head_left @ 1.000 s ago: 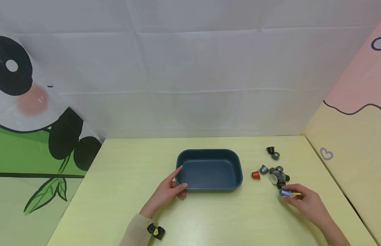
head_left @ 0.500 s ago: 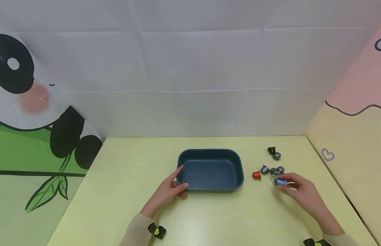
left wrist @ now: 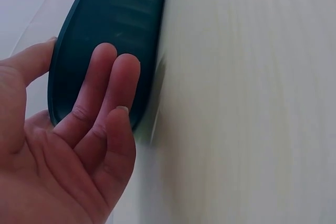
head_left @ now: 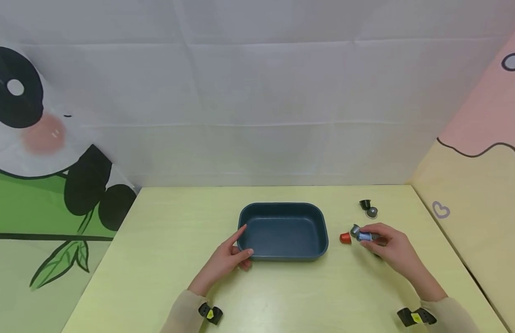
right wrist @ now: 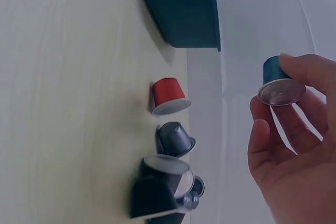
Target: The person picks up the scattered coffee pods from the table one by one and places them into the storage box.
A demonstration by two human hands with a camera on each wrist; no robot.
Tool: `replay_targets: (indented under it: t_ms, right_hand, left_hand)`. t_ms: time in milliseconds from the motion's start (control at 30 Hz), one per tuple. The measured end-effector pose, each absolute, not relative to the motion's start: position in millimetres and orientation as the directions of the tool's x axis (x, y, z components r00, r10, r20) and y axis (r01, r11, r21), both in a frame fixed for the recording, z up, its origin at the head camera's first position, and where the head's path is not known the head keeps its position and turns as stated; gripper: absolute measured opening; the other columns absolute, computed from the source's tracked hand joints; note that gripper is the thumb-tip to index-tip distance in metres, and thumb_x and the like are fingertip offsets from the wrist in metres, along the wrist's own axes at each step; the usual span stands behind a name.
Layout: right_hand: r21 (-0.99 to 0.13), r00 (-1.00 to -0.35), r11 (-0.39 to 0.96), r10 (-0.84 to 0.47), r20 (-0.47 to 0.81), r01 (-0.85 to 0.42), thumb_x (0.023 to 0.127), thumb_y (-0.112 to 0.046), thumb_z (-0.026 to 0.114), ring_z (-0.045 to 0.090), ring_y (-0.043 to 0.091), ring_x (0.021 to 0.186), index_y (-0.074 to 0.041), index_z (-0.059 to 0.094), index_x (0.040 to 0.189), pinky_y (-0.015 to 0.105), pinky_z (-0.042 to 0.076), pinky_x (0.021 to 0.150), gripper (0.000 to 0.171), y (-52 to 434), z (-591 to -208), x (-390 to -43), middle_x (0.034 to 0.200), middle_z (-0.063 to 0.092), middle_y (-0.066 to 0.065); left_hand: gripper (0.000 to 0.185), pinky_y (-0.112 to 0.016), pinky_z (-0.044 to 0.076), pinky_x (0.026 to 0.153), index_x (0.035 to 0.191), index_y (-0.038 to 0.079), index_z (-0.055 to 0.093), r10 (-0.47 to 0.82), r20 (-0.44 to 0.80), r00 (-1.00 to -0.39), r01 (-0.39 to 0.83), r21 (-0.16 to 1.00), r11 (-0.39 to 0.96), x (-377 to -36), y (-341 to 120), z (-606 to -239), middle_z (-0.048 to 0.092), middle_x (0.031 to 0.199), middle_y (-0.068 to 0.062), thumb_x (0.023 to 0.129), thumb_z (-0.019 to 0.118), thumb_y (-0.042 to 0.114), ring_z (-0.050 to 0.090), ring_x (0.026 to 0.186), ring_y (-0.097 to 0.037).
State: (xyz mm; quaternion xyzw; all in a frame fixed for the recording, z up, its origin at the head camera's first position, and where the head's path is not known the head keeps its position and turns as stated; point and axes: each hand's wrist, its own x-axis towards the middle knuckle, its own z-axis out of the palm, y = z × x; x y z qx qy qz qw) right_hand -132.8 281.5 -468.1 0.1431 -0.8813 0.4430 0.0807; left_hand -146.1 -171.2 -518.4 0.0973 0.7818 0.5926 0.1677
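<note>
Table (head_left: 166, 259), pale yellow-green, is filling the lower half of the head view; white sheet wall behind, panda picture (head_left: 37, 138) hanging at 9 o'clock.

Tray (head_left: 283, 230), dark blue-green with rounded corners, is sitting at table centre with nothing in it. The left hand (head_left: 229, 260) is resting at the tray's 7 o'clock corner. In the left wrist view its fingers (left wrist: 107, 90) are lying straight and close together against the outer wall, thumb spread apart near the rim: bracing, not gripping.

The right hand (head_left: 388, 249) is hovering at 3 o'clock of the tray, lifted off the table and over the pile of capsules (right wrist: 165, 187). Thumb and fingers are pinching the blue capsule (right wrist: 276, 77) by its sides, foil face toward the palm in the right wrist view. The capsule is sitting well clear of the tray, between the tray's right wall and the pile.

A red capsule (head_left: 345, 237) is lying just beside the tray at 3 o'clock, a grey capsule (head_left: 355, 230) next to it. Two more capsules (head_left: 368, 208), one black and one grey, are standing apart at 1 o'clock.

Handling, as a judgement: the blue capsule is looking light, thin-walled and smooth, so likely to slip or dent under a hard squeeze. Best hold is probably a gentle pinch across the tapered body just under the rim, keeping off the foil.
</note>
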Motion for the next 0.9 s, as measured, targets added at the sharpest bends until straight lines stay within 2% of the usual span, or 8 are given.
replay_targets:
  t_ms: [200, 533, 767, 900]
  right_hand:
    - [-0.739, -0.942, 0.585, -0.212, 0.258, -0.334, 0.085, -0.003, 0.078, 0.063, 0.01, 0.083, -0.006, 0.072, 0.112, 0.024, 0.053, 0.072, 0.027, 268, -463, -142, 0.11, 0.067, 0.01]
    - [-0.791, -0.933, 0.504, -0.269, 0.239, -0.348, 0.086, -0.005, 0.078, 0.064, 0.018, 0.082, -0.007, 0.073, 0.112, 0.026, 0.054, 0.07, 0.026, 240, -458, -157, 0.109, 0.067, 0.007]
    - [-0.759, -0.917, 0.526, -0.316, 0.244, -0.383, 0.087, -0.012, 0.079, 0.06, 0.015, 0.094, -0.01, 0.074, 0.113, 0.038, 0.054, 0.081, 0.026, 218, -445, -175, 0.11, 0.068, -0.003]
    - [-0.764, -0.9, 0.495, -0.352, 0.259, -0.414, 0.087, -0.011, 0.079, 0.063, 0.017, 0.096, -0.009, 0.073, 0.113, 0.036, 0.054, 0.082, 0.027, 205, -439, -187, 0.11, 0.068, -0.002]
  left_hand:
    - [0.082, -0.037, 0.056, 0.068, 0.161, 0.021, 0.02, 0.359, -0.143, -0.922, -0.049, 0.965, 0.258, -146, -173, -520, 0.071, 0.078, -0.016, 0.096, 0.07, 0.028, 0.072, 0.072, -0.032]
    - [0.081, -0.03, 0.05, 0.06, 0.161, 0.022, 0.021, 0.363, -0.15, -0.92, -0.05, 0.962, 0.269, -143, -173, -524, 0.071, 0.077, -0.013, 0.096, 0.07, 0.029, 0.072, 0.072, -0.03]
    - [0.08, -0.034, 0.054, 0.063, 0.161, 0.021, 0.021, 0.36, -0.146, -0.921, -0.053, 0.966, 0.254, -143, -173, -519, 0.07, 0.078, -0.017, 0.096, 0.069, 0.024, 0.071, 0.072, -0.035]
    - [0.08, -0.035, 0.053, 0.061, 0.161, 0.021, 0.02, 0.359, -0.145, -0.922, -0.058, 0.968, 0.243, -144, -172, -515, 0.07, 0.079, -0.02, 0.097, 0.068, 0.023, 0.071, 0.074, -0.037]
